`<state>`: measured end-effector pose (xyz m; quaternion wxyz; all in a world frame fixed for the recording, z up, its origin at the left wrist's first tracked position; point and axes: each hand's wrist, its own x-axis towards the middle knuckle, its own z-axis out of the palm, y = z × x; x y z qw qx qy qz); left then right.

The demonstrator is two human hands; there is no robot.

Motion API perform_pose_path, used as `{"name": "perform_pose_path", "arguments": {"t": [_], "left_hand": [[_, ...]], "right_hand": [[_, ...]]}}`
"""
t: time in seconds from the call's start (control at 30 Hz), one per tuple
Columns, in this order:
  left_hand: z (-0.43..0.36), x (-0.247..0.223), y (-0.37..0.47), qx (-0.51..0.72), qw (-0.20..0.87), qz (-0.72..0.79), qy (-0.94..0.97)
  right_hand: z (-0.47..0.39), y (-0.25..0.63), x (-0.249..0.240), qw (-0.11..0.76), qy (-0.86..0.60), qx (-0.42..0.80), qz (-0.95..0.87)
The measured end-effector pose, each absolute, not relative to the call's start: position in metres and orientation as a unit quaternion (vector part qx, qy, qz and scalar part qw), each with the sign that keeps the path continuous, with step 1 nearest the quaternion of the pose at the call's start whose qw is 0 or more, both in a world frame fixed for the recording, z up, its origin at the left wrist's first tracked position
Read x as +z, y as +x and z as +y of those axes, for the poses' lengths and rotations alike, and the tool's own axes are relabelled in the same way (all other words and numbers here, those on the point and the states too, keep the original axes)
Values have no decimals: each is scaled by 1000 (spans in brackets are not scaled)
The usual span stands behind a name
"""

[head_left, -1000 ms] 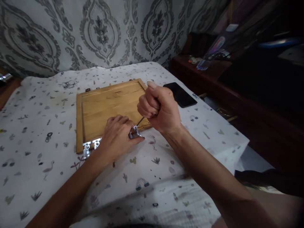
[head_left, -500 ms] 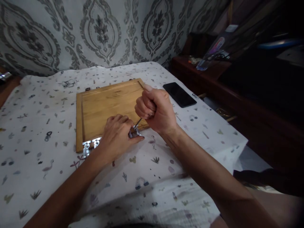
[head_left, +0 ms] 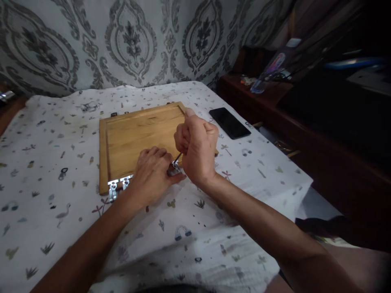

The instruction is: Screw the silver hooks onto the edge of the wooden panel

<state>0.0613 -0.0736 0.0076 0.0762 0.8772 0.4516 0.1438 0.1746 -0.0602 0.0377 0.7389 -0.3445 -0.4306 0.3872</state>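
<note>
A framed wooden panel (head_left: 140, 138) lies flat on the cloth-covered table. At its near edge, toward the right, my left hand (head_left: 154, 167) holds a metal hinge (head_left: 177, 167) between thumb and fingers. My right hand (head_left: 198, 146) is wrapped in a fist around a screwdriver (head_left: 177, 157). Only the thin shaft shows, slanting down to the hinge; the handle is hidden in my fist. Two shiny parts of another hinge (head_left: 113, 190) sit on the panel's near left edge, partly behind my left forearm.
To the right of the panel rests a black phone (head_left: 229, 123). A printed white cloth (head_left: 73, 162) covers the table. Farther right, a dark red wooden surface (head_left: 235, 87) carries a clear plastic bottle (head_left: 269, 71) and cables. A patterned curtain (head_left: 131, 40) hangs behind the table.
My right fist has rotated about the screwdriver, its wrist swinging left and closer to the hinge. My left hand stays on the hinge. The view has shifted slightly.
</note>
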Motion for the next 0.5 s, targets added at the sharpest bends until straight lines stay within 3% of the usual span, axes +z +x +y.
{"name": "perform_pose_path", "arguments": {"t": [0.27,0.5], "left_hand": [[-72,8,61,145,70,450,878],[-73,11,61,134,61,447,882]], "right_hand": [[-56,184,47,759,-307,426,-385],[-64,210,61,795,-256,380,-398]]}}
